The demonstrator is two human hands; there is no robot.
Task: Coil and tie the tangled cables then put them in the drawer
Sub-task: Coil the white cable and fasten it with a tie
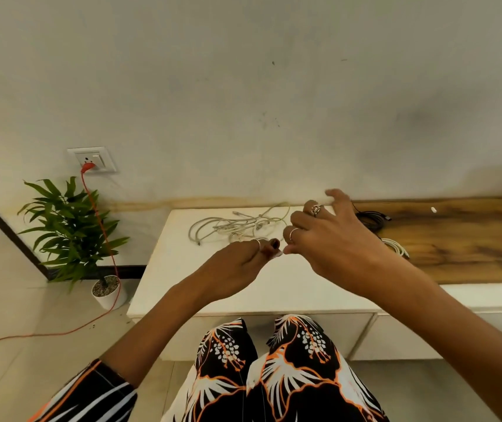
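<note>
You are holding both hands over the white counter (182,287). Your left hand (237,266) is pinching a small pale piece (277,254) between thumb and curled fingers. Your right hand (332,239) is meeting that piece with its fingertips, while the other fingers are spreading out; I cannot tell if it is really gripping. The grey cables (237,225) are lying tangled on the counter, just behind your hands. A black cable (371,219) and a white cable (396,246) are resting on the wooden top (463,239) at the right.
</note>
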